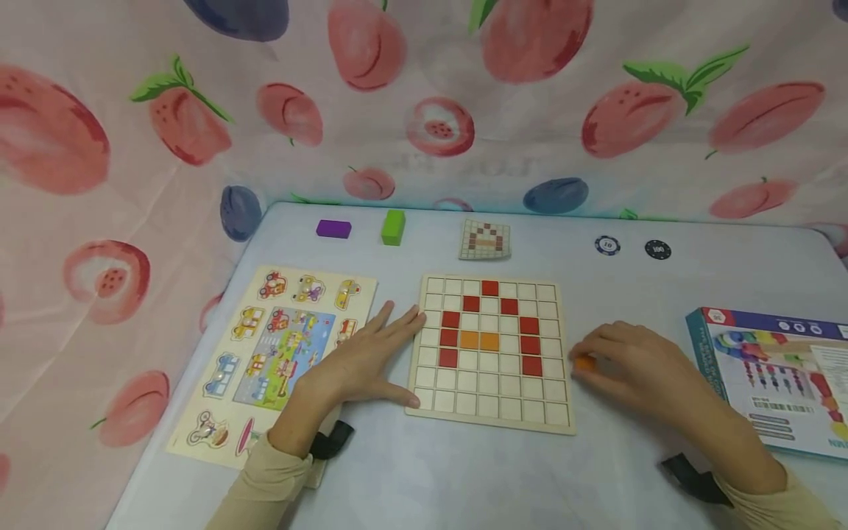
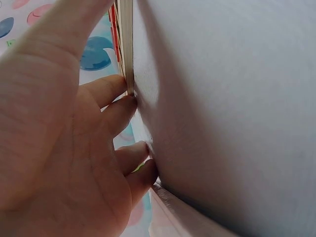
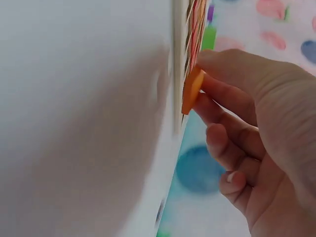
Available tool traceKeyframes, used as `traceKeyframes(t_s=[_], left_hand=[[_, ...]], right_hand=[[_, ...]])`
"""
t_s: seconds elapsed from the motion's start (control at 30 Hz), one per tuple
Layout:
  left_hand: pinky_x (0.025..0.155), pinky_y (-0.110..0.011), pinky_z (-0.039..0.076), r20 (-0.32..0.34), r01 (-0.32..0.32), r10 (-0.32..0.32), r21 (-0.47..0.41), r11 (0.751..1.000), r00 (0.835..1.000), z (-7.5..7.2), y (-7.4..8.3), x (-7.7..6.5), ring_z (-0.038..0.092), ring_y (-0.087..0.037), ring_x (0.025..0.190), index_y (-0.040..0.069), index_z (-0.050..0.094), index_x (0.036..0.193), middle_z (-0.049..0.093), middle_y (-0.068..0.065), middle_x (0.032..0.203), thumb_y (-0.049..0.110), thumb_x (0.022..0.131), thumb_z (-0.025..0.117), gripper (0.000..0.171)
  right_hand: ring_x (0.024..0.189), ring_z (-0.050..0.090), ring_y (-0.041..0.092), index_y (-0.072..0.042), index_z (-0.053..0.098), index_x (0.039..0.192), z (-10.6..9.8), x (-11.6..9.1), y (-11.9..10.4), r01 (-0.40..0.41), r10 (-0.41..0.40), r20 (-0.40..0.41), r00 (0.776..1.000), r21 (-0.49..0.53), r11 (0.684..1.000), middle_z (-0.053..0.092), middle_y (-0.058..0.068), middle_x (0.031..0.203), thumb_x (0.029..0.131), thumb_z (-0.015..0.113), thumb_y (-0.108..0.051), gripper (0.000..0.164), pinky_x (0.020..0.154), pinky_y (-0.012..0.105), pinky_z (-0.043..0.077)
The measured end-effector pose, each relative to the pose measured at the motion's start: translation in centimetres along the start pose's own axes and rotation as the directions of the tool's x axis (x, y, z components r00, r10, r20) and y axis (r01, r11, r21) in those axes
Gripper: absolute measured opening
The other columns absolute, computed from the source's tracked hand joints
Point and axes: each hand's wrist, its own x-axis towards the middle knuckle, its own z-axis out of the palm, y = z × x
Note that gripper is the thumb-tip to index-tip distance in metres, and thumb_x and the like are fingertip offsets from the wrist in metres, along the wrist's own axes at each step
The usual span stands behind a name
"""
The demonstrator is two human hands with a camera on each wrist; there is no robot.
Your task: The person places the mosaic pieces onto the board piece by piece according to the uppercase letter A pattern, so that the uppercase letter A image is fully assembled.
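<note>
A square wooden grid board [image 1: 490, 419] lies in the middle of the table. Most of its cells hold cream tiles; red tiles [image 1: 490, 288] form a pointed arch, and two orange tiles [image 1: 479, 340] sit side by side inside it. My left hand [image 1: 361, 361], fingers spread, rests at the board's left edge with fingertips and thumb against it. Just off the right edge, my right hand [image 1: 629, 368] pinches an orange tile [image 3: 193, 90] between thumb and fingers; in the right wrist view the tile is tilted on edge.
A small pattern card [image 1: 485, 240] lies behind the board. Further left are a green block [image 1: 393, 227] and a purple block [image 1: 333, 229]. Two poker chips [image 1: 607, 245] are at the back right. A vehicle puzzle board [image 1: 199, 397] lies left, a colourful box [image 1: 775, 375] right.
</note>
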Motion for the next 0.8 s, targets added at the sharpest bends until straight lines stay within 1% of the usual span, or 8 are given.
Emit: traceKeyframes(t_s=[0.07,0.17,0.3,0.37,0.47,0.53,0.7,0.8], left_hand=[[0.127,-0.069,0.032,-0.003,-0.002,0.002,-0.005,1.0,1.0,0.0,0.0,0.0,0.001,-0.035,0.17,0.028,0.023,0.172,0.013,0.009,0.181,0.063,0.074,0.091,0.124],[0.127,-0.068,0.032,-0.006,-0.012,0.011,-0.022,1.0,1.0,0.2,0.1,0.2,0.001,-0.035,0.17,0.028,0.024,0.172,0.014,0.009,0.181,0.062,0.074,0.092,0.124],[0.128,-0.068,0.031,-0.005,-0.026,0.026,-0.035,0.999,1.0,0.5,0.3,0.3,0.0,-0.035,0.17,0.027,0.024,0.172,0.014,0.008,0.181,0.062,0.074,0.092,0.124],[0.129,-0.068,0.03,-0.002,-0.03,0.03,-0.026,0.999,1.0,0.4,0.4,0.3,0.0,-0.035,0.17,0.026,0.024,0.172,0.013,0.008,0.181,0.063,0.074,0.091,0.124],[0.129,-0.067,0.031,0.0,-0.029,0.029,-0.009,1.0,1.0,0.3,0.7,0.5,0.0,-0.036,0.17,0.026,0.024,0.172,0.013,0.007,0.181,0.062,0.074,0.091,0.124],[0.129,-0.066,0.031,-0.001,-0.028,0.028,0.0,1.0,1.0,0.1,0.7,0.5,0.0,-0.036,0.17,0.025,0.024,0.172,0.013,0.007,0.181,0.062,0.074,0.091,0.125],[0.129,-0.066,0.031,0.002,-0.022,0.022,-0.003,1.0,1.0,0.0,0.6,0.4,0.0,-0.036,0.17,0.026,0.023,0.172,0.013,0.007,0.181,0.062,0.074,0.092,0.125],[0.129,-0.066,0.031,0.002,-0.017,0.017,-0.005,1.0,1.0,0.1,0.6,0.4,0.0,-0.036,0.17,0.026,0.023,0.172,0.013,0.007,0.181,0.061,0.074,0.092,0.125]], right_hand=[[0.095,0.071,0.017,-0.022,0.083,0.101,0.5,2.0,-1.2,0.038,-0.038,-0.003,0.999,0.015,0.999,0.078,-0.007,0.101,0.083,0.092,-0.029,0.021,0.082,0.043,0.063],[0.096,0.071,0.018,-0.018,0.083,0.102,1.4,4.5,-2.8,0.091,-0.091,0.013,0.996,0.021,0.996,0.078,-0.003,0.1,0.084,0.091,-0.028,0.022,0.086,0.042,0.063],[0.096,0.071,0.02,-0.015,0.082,0.101,2.3,6.5,-3.9,0.136,-0.137,0.05,0.989,0.025,0.99,0.079,-0.001,0.099,0.085,0.091,-0.028,0.022,0.09,0.043,0.062],[0.091,0.07,0.018,-0.016,0.082,0.097,2.5,6.9,-4.1,0.129,-0.131,0.058,0.99,0.032,0.991,0.079,-0.002,0.095,0.084,0.091,-0.028,0.02,0.088,0.041,0.061],[0.088,0.069,0.015,-0.019,0.082,0.092,2.6,6.9,-4.0,0.123,-0.125,0.052,0.991,0.044,0.991,0.078,-0.005,0.091,0.083,0.092,-0.029,0.017,0.086,0.04,0.061],[0.09,0.07,0.015,-0.021,0.082,0.091,2.5,6.7,-3.9,0.133,-0.135,0.046,0.99,0.047,0.99,0.078,-0.007,0.092,0.083,0.093,-0.028,0.015,0.088,0.04,0.062],[0.097,0.07,0.018,-0.022,0.086,0.098,2.3,6.4,-3.5,0.163,-0.164,0.043,0.986,0.02,0.986,0.078,-0.005,0.098,0.082,0.093,-0.026,0.019,0.09,0.041,0.061],[0.098,0.071,0.018,-0.022,0.086,0.101,2.6,6.3,-3.4,0.165,-0.166,0.038,0.985,0.037,0.986,0.079,-0.005,0.099,0.083,0.093,-0.026,0.02,0.091,0.041,0.062]])
